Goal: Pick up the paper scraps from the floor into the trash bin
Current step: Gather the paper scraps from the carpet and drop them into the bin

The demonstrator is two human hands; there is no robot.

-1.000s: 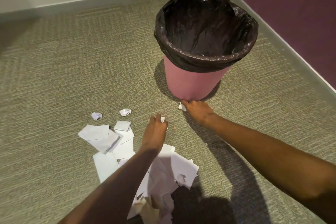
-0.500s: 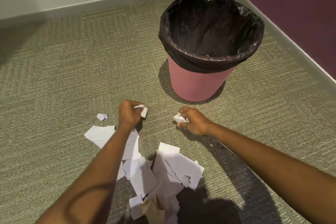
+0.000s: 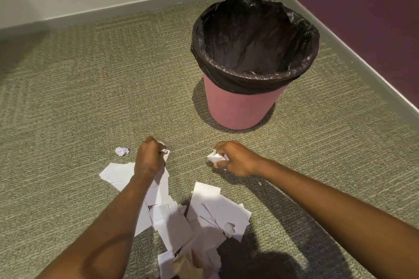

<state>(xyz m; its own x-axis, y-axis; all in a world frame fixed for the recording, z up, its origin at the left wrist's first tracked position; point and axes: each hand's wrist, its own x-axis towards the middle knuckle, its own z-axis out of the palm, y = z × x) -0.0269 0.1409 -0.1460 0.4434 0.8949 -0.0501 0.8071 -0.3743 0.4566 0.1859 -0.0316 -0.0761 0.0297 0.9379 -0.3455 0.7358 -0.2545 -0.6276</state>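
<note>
Paper this light is the risk: the left hand [image 3: 149,161] curls its fingers round a small scrap [image 3: 164,152], the right hand [image 3: 235,158] pinches a crumpled wad [image 3: 214,157], and either piece could slip out or flutter short of the trash bin [image 3: 240,108] if tossed from here. Other paper scraps [image 3: 204,215] lie on the floor [image 3: 90,97] between the arms: flat, white, torn, overlapping. One crumpled ball [image 3: 121,151] sits beside the left hand. The bin stands beyond both hands, its black liner [image 3: 254,41] open.
</note>
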